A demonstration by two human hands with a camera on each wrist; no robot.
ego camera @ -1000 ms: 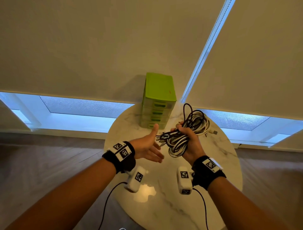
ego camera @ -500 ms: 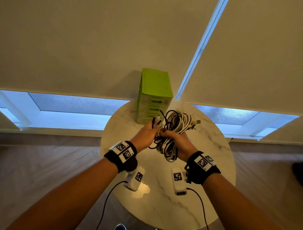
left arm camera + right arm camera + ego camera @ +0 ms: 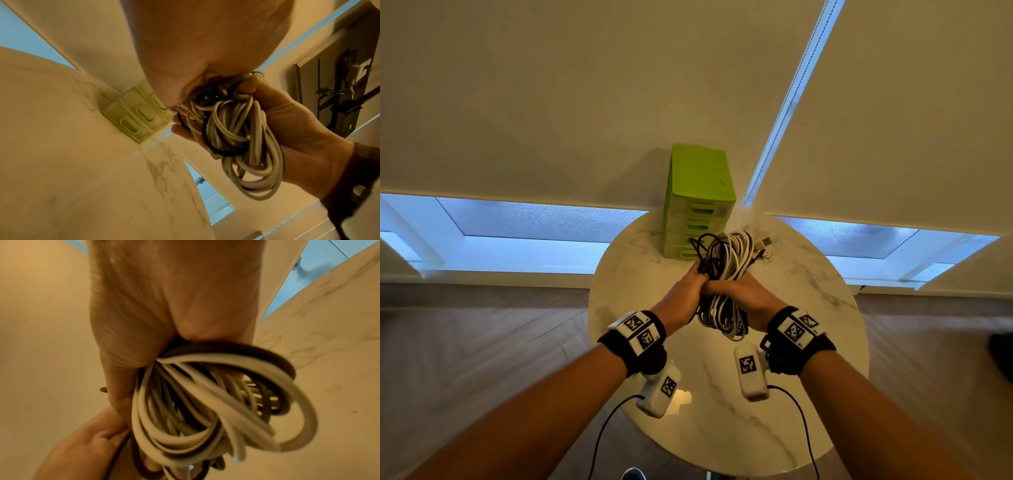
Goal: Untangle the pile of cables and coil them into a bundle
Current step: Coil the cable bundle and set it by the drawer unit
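Hands meet over the middle of a round marble table (image 3: pixel 808 308), both forearms reaching forward from the lower corners of the head view and converging on one coil of cables (image 3: pixel 726 274). Right hand (image 3: pixel 750 294): wrist straight, fingers curled round the waist of the coil, so that its loops fan out above and below the fist; the right wrist view shows white and black strands (image 3: pixel 205 402) emerging from the closed palm (image 3: pixel 164 305). Left hand (image 3: pixel 685 294): pressed against the right from the side, its fingers also wrapped about the bundle where the dark strands pass; the left wrist view shows the heel of this hand (image 3: pixel 205 40) against the loops (image 3: pixel 236 138), with the opposing right hand (image 3: pixel 298 129) cupping them from below. The coil is held clear of the tabletop, its upper loops standing in front of a green drawer unit (image 3: pixel 700 198) at the table's far edge. Two USB plugs (image 3: pixel 765 248) project from the coil's upper right. Each wrist carries a black band with printed markers (image 3: pixel 640 332) and a white camera module (image 3: pixel 750 373) beneath.
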